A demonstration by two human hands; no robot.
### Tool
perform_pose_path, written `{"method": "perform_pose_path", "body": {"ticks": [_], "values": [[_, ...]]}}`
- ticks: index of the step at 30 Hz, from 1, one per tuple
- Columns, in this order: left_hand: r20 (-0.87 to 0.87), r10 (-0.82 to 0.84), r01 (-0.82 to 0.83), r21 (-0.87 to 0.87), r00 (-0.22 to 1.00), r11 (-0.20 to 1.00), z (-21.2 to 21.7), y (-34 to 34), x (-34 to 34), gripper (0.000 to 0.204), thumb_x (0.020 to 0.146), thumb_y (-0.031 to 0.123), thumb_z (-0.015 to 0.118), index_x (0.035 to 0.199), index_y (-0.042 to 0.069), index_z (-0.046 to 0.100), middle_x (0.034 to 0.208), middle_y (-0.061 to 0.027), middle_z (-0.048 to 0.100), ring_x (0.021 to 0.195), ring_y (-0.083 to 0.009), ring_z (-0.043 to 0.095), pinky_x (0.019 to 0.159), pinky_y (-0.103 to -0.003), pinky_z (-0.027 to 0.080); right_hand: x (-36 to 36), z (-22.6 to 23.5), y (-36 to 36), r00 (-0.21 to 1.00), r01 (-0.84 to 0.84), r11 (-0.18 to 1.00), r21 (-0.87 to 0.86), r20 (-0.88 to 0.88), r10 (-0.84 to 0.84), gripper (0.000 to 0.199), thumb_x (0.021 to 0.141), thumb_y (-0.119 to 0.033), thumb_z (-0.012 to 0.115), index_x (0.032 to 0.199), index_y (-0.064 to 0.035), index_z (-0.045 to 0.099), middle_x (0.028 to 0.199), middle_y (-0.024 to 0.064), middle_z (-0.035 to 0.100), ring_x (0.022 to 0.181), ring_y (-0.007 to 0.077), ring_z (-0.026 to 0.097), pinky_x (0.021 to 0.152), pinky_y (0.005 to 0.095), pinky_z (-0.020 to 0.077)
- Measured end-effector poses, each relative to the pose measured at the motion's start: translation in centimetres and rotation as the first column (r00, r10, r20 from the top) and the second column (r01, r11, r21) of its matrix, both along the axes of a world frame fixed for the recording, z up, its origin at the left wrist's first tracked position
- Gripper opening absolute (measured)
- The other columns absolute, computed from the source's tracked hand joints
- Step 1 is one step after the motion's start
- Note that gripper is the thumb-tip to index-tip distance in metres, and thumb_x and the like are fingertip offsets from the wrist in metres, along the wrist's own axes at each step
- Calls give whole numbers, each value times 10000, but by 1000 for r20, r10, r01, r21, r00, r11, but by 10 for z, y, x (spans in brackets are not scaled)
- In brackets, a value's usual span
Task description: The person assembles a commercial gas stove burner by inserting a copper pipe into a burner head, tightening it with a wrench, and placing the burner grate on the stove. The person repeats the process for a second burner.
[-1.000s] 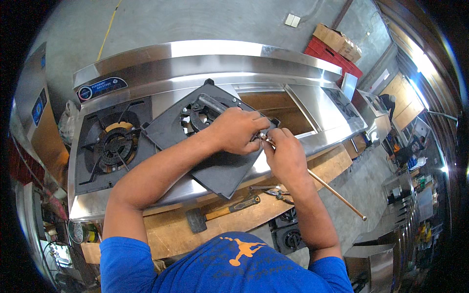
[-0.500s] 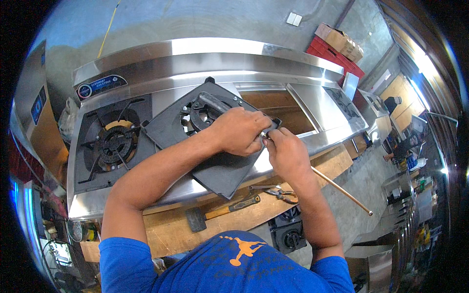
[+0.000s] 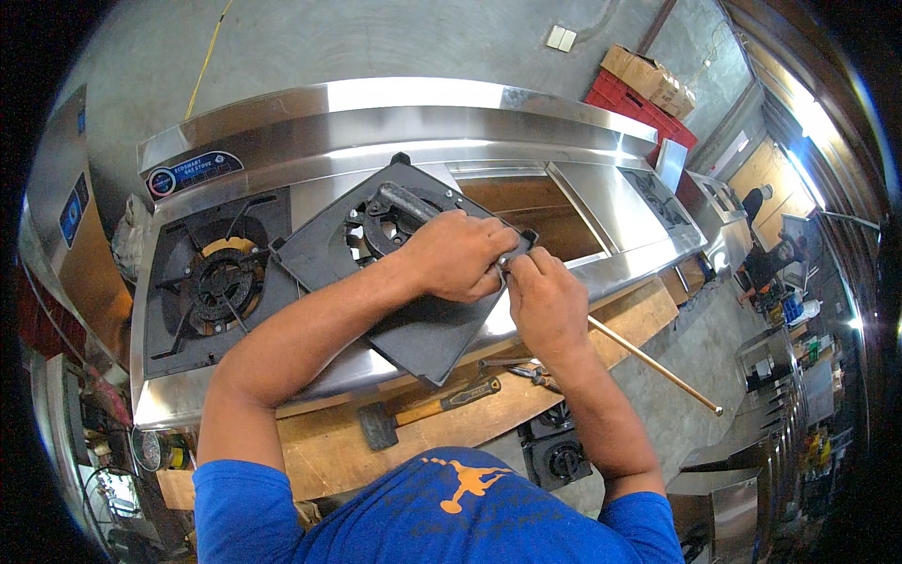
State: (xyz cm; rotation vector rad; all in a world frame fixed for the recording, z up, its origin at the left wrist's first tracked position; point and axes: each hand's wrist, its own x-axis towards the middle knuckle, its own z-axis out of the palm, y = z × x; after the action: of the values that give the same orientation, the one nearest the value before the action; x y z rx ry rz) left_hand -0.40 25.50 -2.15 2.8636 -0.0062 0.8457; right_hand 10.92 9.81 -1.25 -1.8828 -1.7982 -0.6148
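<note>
- left hand (image 3: 454, 255) curls closed over the right edge of a black burner plate (image 3: 413, 324), lying tilted on the steel stove (image 3: 583, 202).
- right hand (image 3: 545, 303) pinches something at that edge; the small part is hidden by fingers.
- hammer (image 3: 427, 414) lies on the wooden worktop (image 3: 329, 451) below.

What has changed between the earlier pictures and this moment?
Very little. The right hand has moved slightly closer to the left hand, so both fingertips now meet at the right edge of the black burner plate. The plate stays tilted on the steel stove, the hammer stays on the wooden board, and the thin rod still sticks out rightward.
</note>
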Motion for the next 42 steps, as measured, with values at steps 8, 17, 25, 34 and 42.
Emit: {"method": "perform_pose_path", "body": {"ticks": [8, 17, 25, 34, 42], "values": [[18, -6, 6, -1, 1000, 1000, -3, 1, 1, 332, 762, 250, 642, 1023, 51, 597, 898, -164, 636, 840, -388, 657, 743, -508, 506, 6, 1, 0, 999, -19, 996, -82, -42, 15, 96, 914, -129, 638, 890, -37, 626, 818, 148, 595, 748, 382, 625, 656, 487, 506], [42, -19, 19, -8, 999, 1000, -5, 2, 1, 306, 765, 245, 652, 1010, 71, 596, 902, -148, 636, 841, -372, 656, 733, -487, 498, 18, 17, 8, 954, -142, 960, -242, -293, 67, 226, 937, -214, 610, 893, 7, 621, 840, 232, 638, 807, 465, 619, 737, 524, 497], [34, 8, -8, 1, 999, 1000, -7, 1, 2, 287, 765, 251, 648, 985, 76, 590, 900, -148, 635, 839, -374, 656, 739, -485, 500, 19, 15, 8, 956, -124, 966, -225, -287, 56, 207, 925, -176, 644, 895, 24, 600, 842, 248, 635, 825, 453, 616, 714, 518, 470], [29, 5, -5, -13, 1000, 1000, -5, 1, 1, 285, 768, 248, 642, 991, 76, 598, 900, -150, 635, 838, -376, 656, 743, -485, 502, 15, 17, 8, 925, -128, 974, -185, -376, 51, 231, 961, -198, 585, 867, 9, 625, 821, 261, 645, 818, 482, 618, 722, 553, 475], [34, -2, 2, -11, 999, 1000, -5, 1, 1, 296, 761, 248, 653, 992, 72, 597, 886, -150, 636, 820, -391, 654, 733, -505, 507, 17, 27, 9, 934, -94, 925, -369, -353, -46, 236, 965, -232, 578, 942, -2, 626, 809, 274, 651, 800, 488, 624, 722, 574, 474]]}}
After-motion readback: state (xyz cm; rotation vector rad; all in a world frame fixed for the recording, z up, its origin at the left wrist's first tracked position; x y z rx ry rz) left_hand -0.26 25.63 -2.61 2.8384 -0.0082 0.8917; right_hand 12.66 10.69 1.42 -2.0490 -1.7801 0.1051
